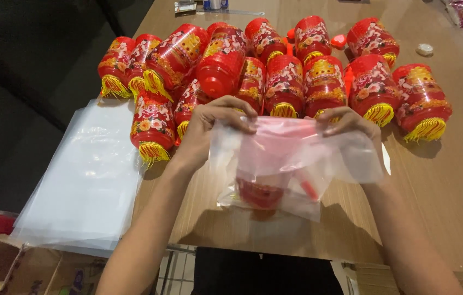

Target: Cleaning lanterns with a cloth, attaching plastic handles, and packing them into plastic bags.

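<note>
Gripping a clear plastic bag [291,164], red pieces showing inside, left hand [209,123] and right hand [349,123] pinching shut on its top; red lanterns [275,71] crowding the bench [450,186] above, clear sheets [86,180] lying lower left.

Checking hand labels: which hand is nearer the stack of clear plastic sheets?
Left. The left hand grips the clear bag's top edge just right of the stack of clear plastic sheets; the right hand holds the bag's far corner.
</note>
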